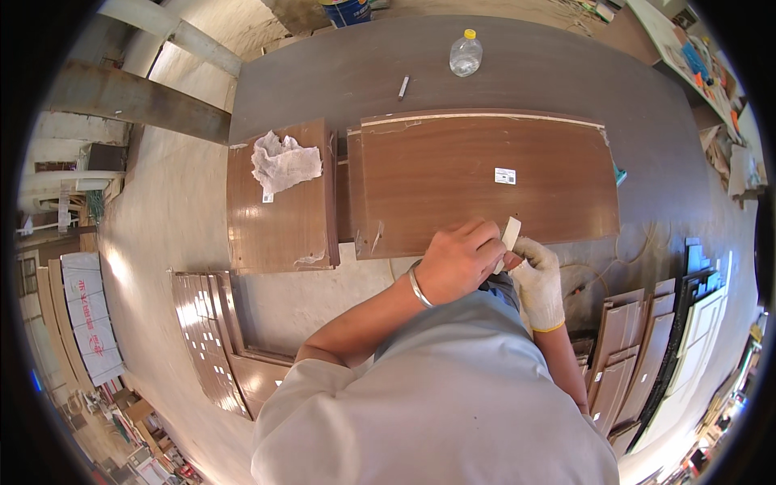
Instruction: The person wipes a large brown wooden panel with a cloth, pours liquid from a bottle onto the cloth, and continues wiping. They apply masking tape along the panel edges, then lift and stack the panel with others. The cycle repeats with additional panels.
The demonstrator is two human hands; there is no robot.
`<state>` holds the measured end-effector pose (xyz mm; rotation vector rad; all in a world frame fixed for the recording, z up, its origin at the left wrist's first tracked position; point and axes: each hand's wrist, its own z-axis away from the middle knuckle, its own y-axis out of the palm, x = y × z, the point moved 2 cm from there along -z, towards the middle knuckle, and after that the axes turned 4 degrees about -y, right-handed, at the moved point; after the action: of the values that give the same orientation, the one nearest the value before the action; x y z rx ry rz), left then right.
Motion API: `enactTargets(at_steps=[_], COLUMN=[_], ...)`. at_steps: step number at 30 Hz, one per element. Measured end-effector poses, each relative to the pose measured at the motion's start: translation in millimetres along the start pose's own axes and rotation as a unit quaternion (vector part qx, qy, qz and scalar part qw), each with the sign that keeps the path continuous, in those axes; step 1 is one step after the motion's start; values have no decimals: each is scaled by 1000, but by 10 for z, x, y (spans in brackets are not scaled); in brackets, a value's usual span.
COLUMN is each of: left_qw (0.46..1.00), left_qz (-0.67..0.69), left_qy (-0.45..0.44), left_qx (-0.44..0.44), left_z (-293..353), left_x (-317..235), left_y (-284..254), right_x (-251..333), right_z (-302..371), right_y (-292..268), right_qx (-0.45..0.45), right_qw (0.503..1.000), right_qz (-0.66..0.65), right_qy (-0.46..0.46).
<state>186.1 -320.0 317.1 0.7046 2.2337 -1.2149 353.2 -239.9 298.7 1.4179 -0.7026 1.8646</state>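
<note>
Near edge: the panel (453, 190) ends right by both hands, tight there
Table (307, 69): open room past the panel's far edge, bottle (466, 58) and marker (403, 87) sitting in it
Gap: narrow, between panel and left stack (279, 230), rag (284, 164) on top
Strip (512, 232): up at the panel's near edge
Left hand (461, 260): fingers pinching the strip
Right hand (540, 281): gloved, curled against the strip, can't tell if gripping
Floor: boards (634, 347) crowd the right
</note>
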Motion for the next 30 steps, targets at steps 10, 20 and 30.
enactTargets(at_steps=[10, 20, 30], left_qw=[999, 992, 997], left_qz=[6, 38, 3], left_qy=[-45, -94, -60], left_qx=[28, 77, 56], left_z=[143, 111, -20], left_x=[50, 112, -62], left_y=[-3, -52, 220], right_x=[-71, -88, -270], right_z=[-66, -118, -318], right_y=[60, 69, -187], right_qx=[38, 58, 44], right_qw=[997, 997, 974], right_qz=[66, 31, -177], right_qy=[25, 44, 137])
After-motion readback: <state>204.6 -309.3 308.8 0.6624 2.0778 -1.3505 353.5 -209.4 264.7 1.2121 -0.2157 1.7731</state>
